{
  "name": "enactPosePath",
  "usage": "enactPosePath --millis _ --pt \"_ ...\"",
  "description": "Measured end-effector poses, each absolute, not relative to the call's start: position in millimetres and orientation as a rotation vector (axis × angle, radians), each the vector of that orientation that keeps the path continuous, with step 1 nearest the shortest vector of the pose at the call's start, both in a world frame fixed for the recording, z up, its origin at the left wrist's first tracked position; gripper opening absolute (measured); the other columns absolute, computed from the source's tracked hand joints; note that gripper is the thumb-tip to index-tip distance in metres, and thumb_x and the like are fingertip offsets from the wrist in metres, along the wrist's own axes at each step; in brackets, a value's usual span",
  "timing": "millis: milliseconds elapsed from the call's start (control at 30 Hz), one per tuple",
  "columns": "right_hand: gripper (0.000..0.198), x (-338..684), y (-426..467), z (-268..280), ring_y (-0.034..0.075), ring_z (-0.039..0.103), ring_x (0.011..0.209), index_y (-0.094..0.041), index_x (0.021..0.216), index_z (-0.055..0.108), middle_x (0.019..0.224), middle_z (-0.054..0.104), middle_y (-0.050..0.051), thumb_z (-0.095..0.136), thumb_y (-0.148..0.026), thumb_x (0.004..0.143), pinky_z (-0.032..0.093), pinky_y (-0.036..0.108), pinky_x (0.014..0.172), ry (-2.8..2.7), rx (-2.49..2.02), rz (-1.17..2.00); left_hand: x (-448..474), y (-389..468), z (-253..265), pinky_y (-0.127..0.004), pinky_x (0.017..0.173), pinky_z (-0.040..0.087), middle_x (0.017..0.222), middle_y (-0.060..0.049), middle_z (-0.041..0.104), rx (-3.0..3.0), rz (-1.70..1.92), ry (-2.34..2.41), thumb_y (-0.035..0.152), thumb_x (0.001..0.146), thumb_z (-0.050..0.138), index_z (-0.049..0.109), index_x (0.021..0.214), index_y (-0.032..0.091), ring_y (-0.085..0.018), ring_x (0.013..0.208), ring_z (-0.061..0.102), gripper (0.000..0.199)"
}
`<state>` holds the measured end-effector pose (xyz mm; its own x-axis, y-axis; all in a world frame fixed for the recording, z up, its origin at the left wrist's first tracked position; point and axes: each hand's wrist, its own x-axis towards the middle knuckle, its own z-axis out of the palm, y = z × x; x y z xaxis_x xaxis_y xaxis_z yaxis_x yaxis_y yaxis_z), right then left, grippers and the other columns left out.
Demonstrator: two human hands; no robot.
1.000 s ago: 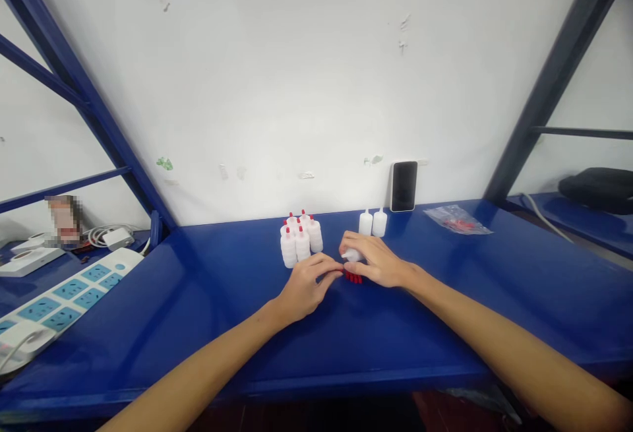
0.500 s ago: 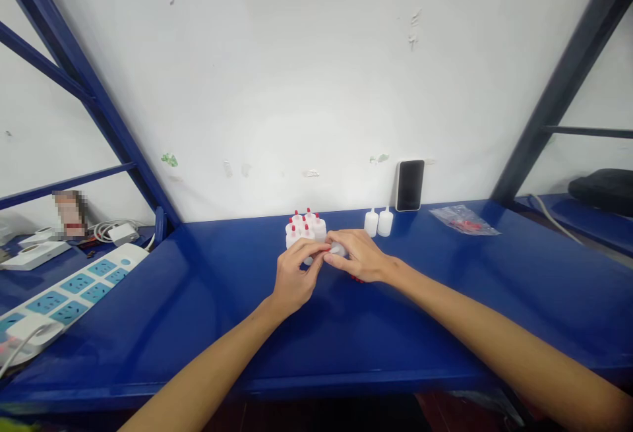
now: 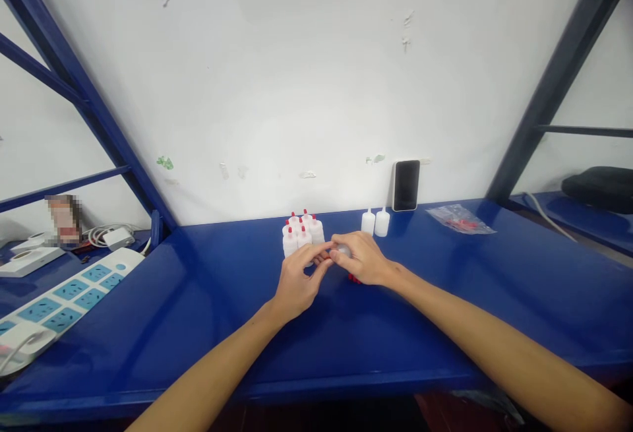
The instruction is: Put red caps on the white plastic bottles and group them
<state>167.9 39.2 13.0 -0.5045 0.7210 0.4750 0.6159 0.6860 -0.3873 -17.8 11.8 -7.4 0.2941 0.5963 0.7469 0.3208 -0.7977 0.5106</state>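
Observation:
My right hand (image 3: 363,257) is closed round a small white squeeze bottle (image 3: 345,249), tilted with its tip end towards the left; fingers hide most of it. At that end my left hand (image 3: 299,277) pinches with thumb and fingers, and a bit of a red cap (image 3: 327,258) shows between them. Just behind the left hand several white bottles with red caps (image 3: 303,234) stand upright in a cluster. Several loose red caps (image 3: 354,278) lie on the table below my right hand, partly hidden by it. Two uncapped white bottles (image 3: 382,222) stand beyond the right hand.
On the blue table (image 3: 198,326), a clear plastic bag with red pieces (image 3: 459,219) lies at the right. A dark-screened device (image 3: 405,185) leans near the wall. A white power strip (image 3: 64,300) runs along the left, by cables and a blue frame post (image 3: 99,135).
The view has shifted slightly. The left fingers have opened a little around the bottle's tip end, and more of the loose red caps shows. The bottle stays in my right hand.

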Motion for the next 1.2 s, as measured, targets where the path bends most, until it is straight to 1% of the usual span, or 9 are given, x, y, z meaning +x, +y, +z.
enactPosePath --millis 100,200,267,333,500,633,767,967,1200 --pt "0.035 176.4 43.3 13.5 0.014 0.047 0.057 -0.019 0.079 0.058 0.061 0.054 -0.002 0.04 -0.046 0.093 0.025 0.026 0.06 -2.24 -1.13 0.215 -18.3 12.1 -8.1 -0.025 0.074 0.052 0.089 -0.003 0.068 2.404 1.471 0.82 0.018 0.091 0.061 0.063 0.115 0.019 -0.012 0.075 0.061 0.024" --pt "0.022 184.3 47.2 14.8 0.017 0.051 0.063 -0.021 0.098 0.057 0.068 0.058 -0.001 0.045 -0.038 0.09 0.029 0.026 0.062 -2.248 -1.194 0.227 -20.4 14.1 -10.1 -0.027 0.079 0.052 0.093 -0.004 0.068 2.556 1.31 0.778 0.019 0.094 0.056 0.063 0.112 0.019 -0.013 0.082 0.063 0.02" --pt "0.025 187.4 49.5 14.6 0.018 0.054 0.066 -0.021 0.11 0.052 0.073 0.06 -0.001 0.047 -0.031 0.088 0.032 0.027 0.064 -2.269 -1.232 0.227 -22.1 15.8 -11.8 -0.028 0.082 0.052 0.098 -0.005 0.067 2.626 1.155 0.755 0.019 0.096 0.052 0.063 0.11 0.018 -0.015 0.089 0.063 0.018" --pt "0.029 188.8 51.3 13.3 0.02 0.057 0.071 -0.02 0.117 0.048 0.079 0.062 0.001 0.045 -0.031 0.09 0.035 0.028 0.066 -2.295 -1.25 0.215 -24.0 17.0 -12.9 -0.029 0.085 0.052 0.1 -0.006 0.067 2.67 1.011 0.742 0.019 0.097 0.048 0.064 0.108 0.018 -0.016 0.092 0.063 0.019" --pt "0.039 187.9 52.6 10.5 0.022 0.06 0.074 -0.02 0.107 0.05 0.083 0.064 0.006 0.029 -0.051 0.099 0.037 0.03 0.066 -2.398 -1.281 0.154 -28.0 18.3 -11.3 -0.029 0.085 0.051 0.1 -0.007 0.066 2.728 0.781 0.777 0.019 0.098 0.044 0.066 0.102 0.017 -0.016 0.092 0.063 0.022" --pt "0.043 185.8 51.3 11.0 0.025 0.061 0.077 -0.02 0.105 0.05 0.086 0.065 0.008 0.022 -0.053 0.101 0.037 0.032 0.066 -2.51 -1.274 0.045 -32.9 21.0 -8.2 -0.029 0.086 0.051 0.099 -0.006 0.066 2.748 0.676 0.82 0.017 0.097 0.045 0.066 0.1 0.017 -0.016 0.091 0.063 0.021" --pt "0.043 181.4 53.5 8.1 0.026 0.061 0.084 -0.022 0.108 0.052 0.093 0.063 0.009 0.027 -0.056 0.099 0.039 0.034 0.071 -2.622 -1.231 -0.064 -38.3 23.6 -5.4 -0.028 0.085 0.05 0.098 -0.006 0.067 2.736 0.696 0.882 0.016 0.095 0.048 0.067 0.099 0.018 -0.017 0.092 0.063 0.019" --pt "0.048 177.6 62.1 -0.3 0.025 0.06 0.088 -0.025 0.116 0.056 0.1 0.061 0.01 0.028 -0.059 0.098 0.039 0.035 0.076 -2.713 -1.207 -0.201 -37.3 21.2 -2.0 -0.027 0.079 0.05 0.096 -0.004 0.068 2.677 0.774 0.924 0.012 0.091 0.053 0.061 0.116 0.02 -0.016 0.085 0.063 0.027" --pt "0.052 183.9 63.2 3.8 0.025 0.058 0.088 -0.025 0.117 0.059 0.099 0.06 0.01 0.028 -0.061 0.097 0.039 0.036 0.077 -2.71 -1.214 -0.068 -35.7 21.5 -4.5 -0.028 0.081 0.05 0.098 -0.005 0.068 2.662 0.799 0.93 0.011 0.091 0.053 0.057 0.126 0.021 -0.016 0.084 0.063 0.036"
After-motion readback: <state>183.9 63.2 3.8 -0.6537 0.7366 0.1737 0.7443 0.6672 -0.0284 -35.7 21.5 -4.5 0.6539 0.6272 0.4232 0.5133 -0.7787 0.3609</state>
